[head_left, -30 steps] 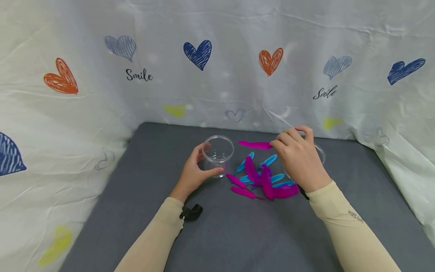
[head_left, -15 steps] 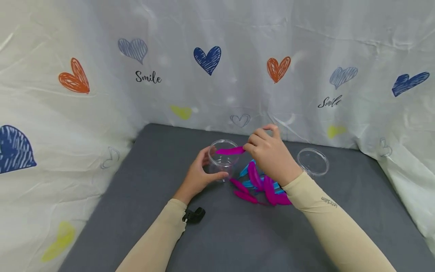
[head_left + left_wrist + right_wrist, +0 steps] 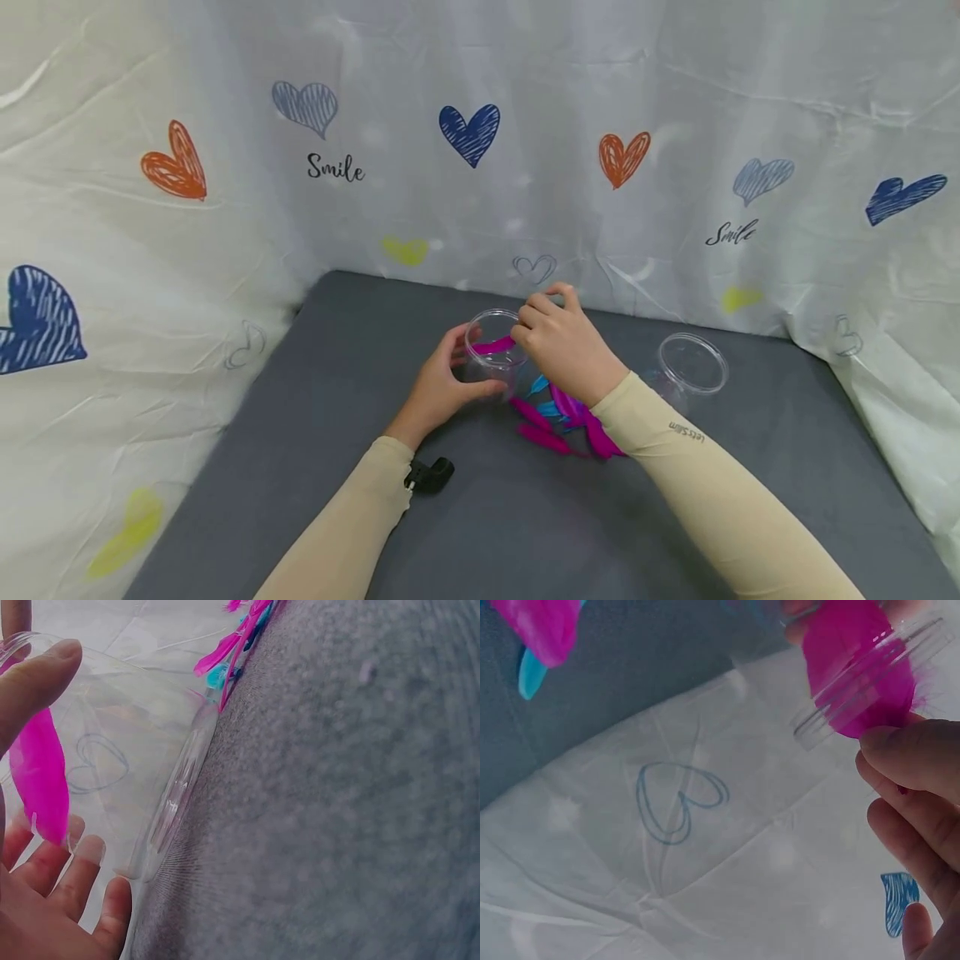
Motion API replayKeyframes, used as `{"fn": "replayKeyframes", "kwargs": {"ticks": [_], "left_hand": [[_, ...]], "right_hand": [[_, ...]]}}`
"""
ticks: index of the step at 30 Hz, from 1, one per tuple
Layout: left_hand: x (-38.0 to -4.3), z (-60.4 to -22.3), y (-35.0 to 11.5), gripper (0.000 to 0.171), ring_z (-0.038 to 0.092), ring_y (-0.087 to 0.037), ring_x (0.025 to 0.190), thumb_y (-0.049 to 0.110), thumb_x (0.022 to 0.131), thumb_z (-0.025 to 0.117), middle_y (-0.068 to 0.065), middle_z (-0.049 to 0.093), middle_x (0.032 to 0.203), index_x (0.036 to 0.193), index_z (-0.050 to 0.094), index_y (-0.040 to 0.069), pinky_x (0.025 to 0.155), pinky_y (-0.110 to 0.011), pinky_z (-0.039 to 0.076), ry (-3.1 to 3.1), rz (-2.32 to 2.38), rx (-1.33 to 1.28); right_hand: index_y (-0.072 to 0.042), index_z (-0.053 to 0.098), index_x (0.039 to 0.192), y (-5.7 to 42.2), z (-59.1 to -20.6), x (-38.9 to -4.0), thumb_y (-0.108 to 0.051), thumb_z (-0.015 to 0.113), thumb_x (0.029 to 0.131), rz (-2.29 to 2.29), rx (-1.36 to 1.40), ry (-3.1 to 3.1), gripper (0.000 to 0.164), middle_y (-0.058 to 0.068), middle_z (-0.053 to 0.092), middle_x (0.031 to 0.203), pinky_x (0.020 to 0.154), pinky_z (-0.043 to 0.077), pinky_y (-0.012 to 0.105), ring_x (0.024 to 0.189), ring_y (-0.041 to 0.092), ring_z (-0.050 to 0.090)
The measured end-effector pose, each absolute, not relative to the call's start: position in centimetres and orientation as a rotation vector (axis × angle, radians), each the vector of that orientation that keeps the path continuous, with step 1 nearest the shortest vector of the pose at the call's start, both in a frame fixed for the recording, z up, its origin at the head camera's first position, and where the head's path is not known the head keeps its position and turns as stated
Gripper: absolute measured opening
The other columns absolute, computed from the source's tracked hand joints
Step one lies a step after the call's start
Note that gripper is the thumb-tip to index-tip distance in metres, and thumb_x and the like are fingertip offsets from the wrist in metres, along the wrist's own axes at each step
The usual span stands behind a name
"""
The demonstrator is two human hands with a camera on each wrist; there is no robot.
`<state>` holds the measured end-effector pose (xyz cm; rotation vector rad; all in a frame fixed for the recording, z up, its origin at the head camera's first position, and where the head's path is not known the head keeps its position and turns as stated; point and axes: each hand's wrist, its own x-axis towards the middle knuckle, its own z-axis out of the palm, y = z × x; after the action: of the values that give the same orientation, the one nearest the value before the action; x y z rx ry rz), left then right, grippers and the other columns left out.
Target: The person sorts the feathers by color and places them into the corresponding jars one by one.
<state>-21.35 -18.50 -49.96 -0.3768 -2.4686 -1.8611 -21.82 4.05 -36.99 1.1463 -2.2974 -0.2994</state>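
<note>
A clear plastic cup (image 3: pixel 501 377) stands on the grey table, and my left hand (image 3: pixel 442 383) grips its side with the thumb in front. In the left wrist view, the fingers and thumb spread around the cup's wall (image 3: pixel 176 799). My right hand (image 3: pixel 566 346) is at the cup's rim. Its thumb and finger pinch the end of a magenta feather (image 3: pixel 855 682). The feather's broad end is inside the cup, showing through the clear wall in the left wrist view. Several magenta and blue feathers (image 3: pixel 543 435) lie in a pile right of the cup, partly hidden under the right forearm.
A second clear round container (image 3: pixel 693 364) sits at the right, beyond the right forearm. A white curtain (image 3: pixel 547 200) printed with hearts hangs behind the table (image 3: pixel 495 517) and along its sides. A black strap (image 3: pixel 431 475) is on the left wrist.
My right hand has moved left from above the feather pile to the cup, bringing the magenta feather over the rim and down into it. The left hand keeps holding the cup.
</note>
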Motion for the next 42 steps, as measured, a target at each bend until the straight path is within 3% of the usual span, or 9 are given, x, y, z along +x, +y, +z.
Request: {"fn": "replayKeyframes", "kwargs": {"ticks": [12,21,26,30,35,42], "left_hand": [[-21.1,-50.0,-17.9,0.101,0.052,-0.028,0.147,0.041,0.080,0.098,-0.003,0.054,0.162,0.162,0.041,0.026,0.124,-0.055,0.044,-2.509,-1.847,-0.392],[-21.4,-49.8,-18.1,0.103,0.055,-0.028,0.141,0.047,0.079,0.098,-0.005,0.057,0.155,0.163,0.040,0.031,0.122,-0.055,0.046,-2.512,-1.840,-0.370],[-21.4,-50.0,-18.4,0.102,0.055,-0.028,0.142,0.049,0.079,0.097,-0.005,0.057,0.157,0.162,0.041,0.032,0.122,-0.055,0.046,-2.519,-1.831,-0.348],[-21.3,-50.0,-18.6,0.101,0.054,-0.028,0.143,0.048,0.080,0.097,0.000,0.056,0.159,0.162,0.041,0.031,0.123,-0.056,0.046,-2.498,-1.825,-0.364],[-21.3,-50.0,-18.8,0.101,0.053,-0.027,0.145,0.045,0.081,0.097,0.003,0.054,0.162,0.163,0.040,0.030,0.124,-0.056,0.044,-2.482,-1.815,-0.352],[-21.4,-49.9,-18.3,0.101,0.053,-0.028,0.146,0.046,0.081,0.096,0.002,0.054,0.162,0.164,0.039,0.030,0.125,-0.056,0.044,-2.523,-1.788,-0.353]], "right_hand": [[-0.019,0.083,0.103,4.5,-38.2,-21.3,-0.008,0.082,0.096,-0.238,1.134,-2.344,0.013,-0.002,0.079,0.104,0.114,0.043,0.053,0.107,0.019,0.067],[-0.016,0.081,0.114,8.1,-37.8,-21.2,-0.011,0.085,0.095,0.169,1.035,-2.479,0.021,-0.001,0.076,0.107,0.100,0.041,0.051,0.110,0.023,0.064],[-0.010,0.080,0.118,10.7,-38.7,-21.0,-0.010,0.081,0.097,0.355,0.906,-2.591,0.021,0.005,0.077,0.110,0.098,0.053,0.045,0.109,0.027,0.067],[-0.005,0.079,0.119,12.1,-39.7,-20.6,-0.007,0.079,0.098,0.504,0.774,-2.681,0.021,0.009,0.077,0.111,0.088,0.063,0.042,0.103,0.027,0.073],[-0.003,0.078,0.119,13.0,-41.5,-20.6,-0.007,0.078,0.099,0.538,0.649,-2.765,0.020,0.010,0.077,0.106,0.078,0.064,0.041,0.091,0.026,0.076],[0.001,0.079,0.114,13.9,-43.5,-20.8,-0.005,0.069,0.103,0.472,0.577,-2.834,0.015,0.014,0.076,0.099,0.083,0.064,0.049,0.091,0.032,0.077]]}}
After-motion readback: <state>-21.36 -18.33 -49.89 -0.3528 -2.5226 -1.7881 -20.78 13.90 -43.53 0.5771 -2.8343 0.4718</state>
